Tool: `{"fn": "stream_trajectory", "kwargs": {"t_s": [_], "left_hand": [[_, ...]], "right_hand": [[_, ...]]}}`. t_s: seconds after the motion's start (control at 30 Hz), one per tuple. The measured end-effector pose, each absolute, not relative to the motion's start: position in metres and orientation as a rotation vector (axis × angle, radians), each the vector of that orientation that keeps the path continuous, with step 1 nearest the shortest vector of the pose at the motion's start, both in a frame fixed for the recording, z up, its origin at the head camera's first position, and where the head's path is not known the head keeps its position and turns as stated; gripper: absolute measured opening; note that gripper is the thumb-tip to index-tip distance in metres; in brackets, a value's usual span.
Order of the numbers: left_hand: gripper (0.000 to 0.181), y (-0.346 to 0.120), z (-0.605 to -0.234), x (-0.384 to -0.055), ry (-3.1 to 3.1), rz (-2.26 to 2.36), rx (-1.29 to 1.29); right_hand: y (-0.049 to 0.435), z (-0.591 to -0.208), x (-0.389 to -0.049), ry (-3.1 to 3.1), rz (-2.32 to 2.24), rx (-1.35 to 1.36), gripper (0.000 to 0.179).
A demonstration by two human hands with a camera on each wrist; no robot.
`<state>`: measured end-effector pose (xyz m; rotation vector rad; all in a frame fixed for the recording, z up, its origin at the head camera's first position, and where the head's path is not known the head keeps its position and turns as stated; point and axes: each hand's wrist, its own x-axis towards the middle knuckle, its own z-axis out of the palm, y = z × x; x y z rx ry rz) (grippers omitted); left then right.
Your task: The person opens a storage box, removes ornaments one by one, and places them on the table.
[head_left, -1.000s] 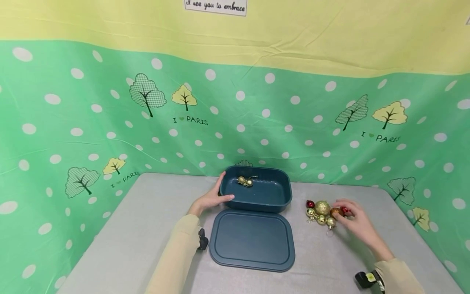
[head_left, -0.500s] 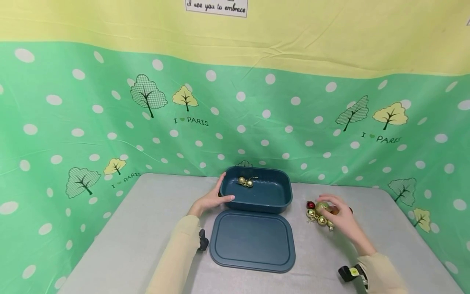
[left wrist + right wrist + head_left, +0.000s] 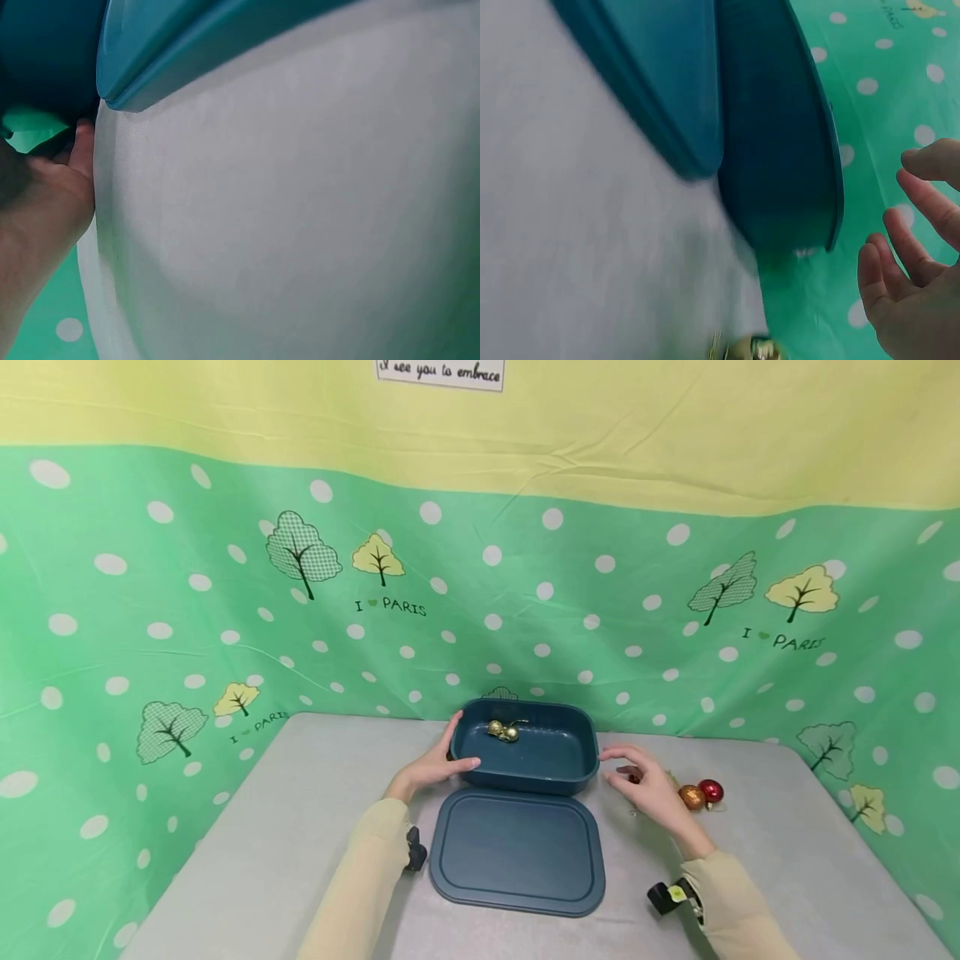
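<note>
A dark blue storage box (image 3: 573, 783) stands near the table's back edge; several small gold baubles (image 3: 510, 734) lie inside at its left. My left hand (image 3: 429, 767) holds the box's left front corner, thumb over the front rim and fingers along the left side. My right hand (image 3: 651, 789) hovers just right of the box, fingers loosely bent and apart, with nothing seen in its grasp in the right wrist view. Below and beside it lie a dark red bauble (image 3: 634, 776), an orange one (image 3: 692, 797) and a red one (image 3: 711, 790). Other gold baubles (image 3: 757, 349) are mostly hidden behind the hand.
The matching blue lid (image 3: 517, 852) lies flat on the grey table (image 3: 262, 843), just in front of the box. A green and yellow patterned cloth (image 3: 480, 593) hangs behind the table and along its sides.
My right hand has moved left from the orange bauble, over the gold ones, to near the box's right end, uncovering the red and orange baubles. My left hand has stayed on the box.
</note>
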<state>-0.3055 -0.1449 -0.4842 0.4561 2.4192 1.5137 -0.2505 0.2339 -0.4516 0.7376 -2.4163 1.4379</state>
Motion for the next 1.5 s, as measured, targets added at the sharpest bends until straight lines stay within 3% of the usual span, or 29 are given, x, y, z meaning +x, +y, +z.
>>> {"fn": "stream_trajectory", "kwargs": {"t_s": [0.57, 1.5], "left_hand": [[0.101, -0.145, -0.483, -0.307, 2.419, 1.518, 0.460], [0.105, -0.144, -0.485, -0.305, 2.429, 1.540, 0.476]], "right_hand": [[0.171, -0.435, -0.264, -2.350, 1.657, 0.878, 0.022], [0.108, -0.445, -0.316, -2.577, 1.711, 0.764, 0.027]]}}
